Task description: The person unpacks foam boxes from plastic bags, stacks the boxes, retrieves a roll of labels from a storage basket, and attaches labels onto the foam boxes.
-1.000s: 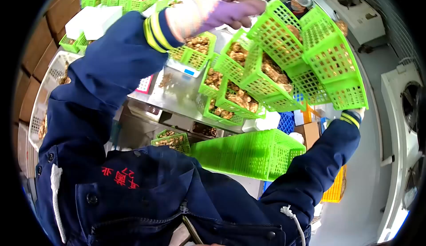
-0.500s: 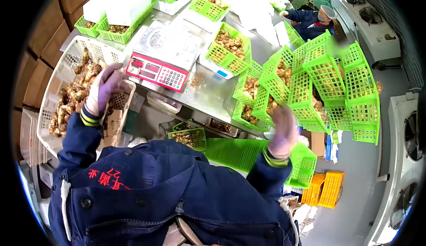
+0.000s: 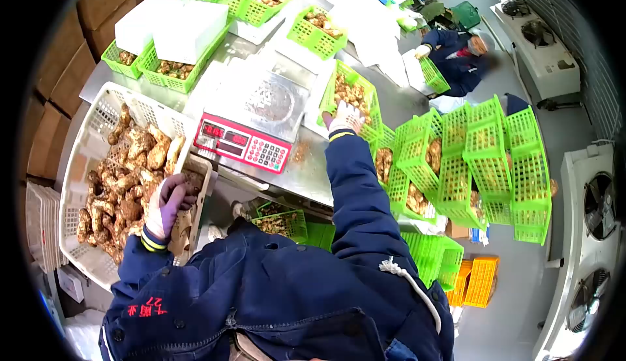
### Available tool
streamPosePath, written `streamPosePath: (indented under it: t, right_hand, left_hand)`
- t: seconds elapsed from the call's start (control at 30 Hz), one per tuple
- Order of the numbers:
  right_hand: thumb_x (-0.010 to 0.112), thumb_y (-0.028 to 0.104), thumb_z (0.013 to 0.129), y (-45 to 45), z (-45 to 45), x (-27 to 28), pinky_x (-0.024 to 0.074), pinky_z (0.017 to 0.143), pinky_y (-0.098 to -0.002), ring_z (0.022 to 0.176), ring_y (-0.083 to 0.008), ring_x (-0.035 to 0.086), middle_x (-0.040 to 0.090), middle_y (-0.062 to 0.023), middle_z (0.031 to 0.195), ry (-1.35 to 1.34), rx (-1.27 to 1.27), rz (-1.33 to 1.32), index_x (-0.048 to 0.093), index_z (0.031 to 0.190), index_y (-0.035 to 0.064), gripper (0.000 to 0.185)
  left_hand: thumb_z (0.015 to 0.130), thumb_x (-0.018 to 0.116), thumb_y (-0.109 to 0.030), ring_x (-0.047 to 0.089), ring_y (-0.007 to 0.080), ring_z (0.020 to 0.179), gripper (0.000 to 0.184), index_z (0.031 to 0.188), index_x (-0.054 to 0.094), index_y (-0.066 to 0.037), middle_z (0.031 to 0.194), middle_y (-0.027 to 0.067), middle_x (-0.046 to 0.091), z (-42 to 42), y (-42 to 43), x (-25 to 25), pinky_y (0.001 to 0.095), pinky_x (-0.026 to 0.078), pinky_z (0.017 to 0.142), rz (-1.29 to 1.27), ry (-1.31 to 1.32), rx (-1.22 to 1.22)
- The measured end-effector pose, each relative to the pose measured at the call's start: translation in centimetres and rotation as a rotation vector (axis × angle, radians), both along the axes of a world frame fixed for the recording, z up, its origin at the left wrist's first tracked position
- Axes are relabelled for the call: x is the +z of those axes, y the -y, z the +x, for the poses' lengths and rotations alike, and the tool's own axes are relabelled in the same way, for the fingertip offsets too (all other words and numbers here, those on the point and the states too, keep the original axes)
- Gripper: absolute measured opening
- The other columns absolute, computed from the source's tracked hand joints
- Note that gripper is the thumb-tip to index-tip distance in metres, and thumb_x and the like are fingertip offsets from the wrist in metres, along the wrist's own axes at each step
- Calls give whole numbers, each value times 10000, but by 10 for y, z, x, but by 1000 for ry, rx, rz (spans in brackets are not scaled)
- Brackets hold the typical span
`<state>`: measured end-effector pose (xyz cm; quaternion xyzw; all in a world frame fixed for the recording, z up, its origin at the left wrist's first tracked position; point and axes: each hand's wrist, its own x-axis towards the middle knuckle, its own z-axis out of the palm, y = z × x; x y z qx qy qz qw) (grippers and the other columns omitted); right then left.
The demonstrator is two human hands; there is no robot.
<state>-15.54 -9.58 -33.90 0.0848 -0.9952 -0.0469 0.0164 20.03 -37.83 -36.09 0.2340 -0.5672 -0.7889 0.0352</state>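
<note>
My left hand (image 3: 169,206), in a purple-fingered glove, is at the right edge of the large white basket (image 3: 77,195) of brown mushrooms (image 3: 127,188). Its fingers are curled together, and what they may hold is too small to tell. My right hand (image 3: 345,118) reaches forward to a green basket (image 3: 370,97) of small mushrooms and touches its near part. Its fingers lie over the mushrooms and rim, partly hidden. Between the hands stands a scale with a red panel (image 3: 242,142) and a bare metal plate (image 3: 264,97).
Stacked green baskets (image 3: 486,159) of mushrooms stand at the right. White foam boxes (image 3: 186,28) rest on green baskets at the back left. Nested green baskets (image 3: 430,257) and yellow crates (image 3: 481,281) are below right. Across the table, a person (image 3: 456,61) holds a green basket.
My right hand has gone from the stacked baskets to the green basket beside the scale. My left hand has come down from above the stack to the white basket's edge.
</note>
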Motion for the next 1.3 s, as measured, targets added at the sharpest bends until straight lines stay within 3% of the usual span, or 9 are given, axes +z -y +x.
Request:
streamPosePath:
  t: [0.3, 0.57, 0.8, 0.9, 0.93, 1.0, 1.03, 1.1, 1.3]
  right_hand:
    - [597, 558, 709, 47, -132, 8, 292, 989, -399, 1192, -190, 427, 526, -19, 1216, 65, -249, 26, 516, 1185, 230, 584]
    - [620, 472, 647, -16, -296, -10, 389, 928, -412, 1072, -323, 519, 552, -190, 1148, 33, -3, -87, 476, 1259, 207, 682]
    - [704, 370, 665, -13, -320, -23, 397, 919, -373, 1107, -310, 501, 519, -173, 1208, 65, -24, -71, 465, 1256, 133, 680]
    - [697, 372, 675, 25, -268, 17, 394, 942, -401, 1131, -309, 480, 489, -149, 1246, -28, -143, -40, 427, 1277, 196, 683]
    - [685, 363, 690, 35, -262, 20, 403, 919, -411, 1112, -322, 488, 517, -166, 1205, -145, -198, -171, 460, 1243, 138, 639]
    - [663, 290, 732, 41, -248, 22, 419, 883, -400, 1003, -357, 534, 550, -221, 1120, -324, 187, -642, 501, 1163, -13, 551]
    - [638, 192, 779, 61, -223, 16, 442, 855, -340, 951, -294, 569, 589, -182, 1072, -444, 367, -724, 500, 1170, -18, 465]
    - [581, 92, 826, 101, -154, 10, 448, 827, -305, 939, -222, 564, 592, -147, 1067, -28, 527, -1251, 531, 1127, -21, 325]
    - [552, 46, 822, 199, 134, 9, 447, 633, -231, 662, -123, 543, 596, -78, 757, 628, 753, -1328, 574, 995, -41, 195]
  left_hand:
    - [900, 475, -175, 564, 123, 724, 317, 1178, 444, -26, 915, 84, 583, -14, 2, 2, 236, 465, 602, 53, 110, 178]
    - [889, 472, -133, 575, 137, 623, 290, 1143, 452, 5, 848, 103, 595, -37, 0, 21, 234, 471, 520, 118, 249, 381]
    - [873, 505, -141, 590, 146, 670, 313, 1142, 454, 10, 874, 110, 605, -26, -5, 21, 246, 486, 563, 117, 197, 457]
    - [872, 528, -156, 583, 107, 706, 309, 1138, 484, -7, 899, 76, 617, -9, -17, 17, 228, 468, 586, 137, 124, 510]
    - [872, 531, -161, 581, 102, 709, 311, 1138, 484, -8, 898, 70, 618, -6, -22, 19, 226, 468, 593, 143, 113, 504]
    - [875, 530, -174, 587, 107, 728, 319, 1144, 478, -11, 901, 66, 621, 3, -29, 23, 229, 475, 609, 166, 101, 475]
    - [878, 526, -181, 596, 117, 744, 324, 1149, 470, -13, 905, 69, 624, 11, -31, 22, 234, 483, 617, 168, 94, 444]
    - [881, 521, -173, 594, 115, 775, 334, 1176, 462, -27, 946, 63, 617, 32, -47, 10, 231, 477, 655, 265, 28, 462]
    - [870, 530, -129, 580, 105, 809, 341, 1190, 461, -34, 999, 72, 603, 156, -69, 18, 233, 472, 687, 298, -82, 549]
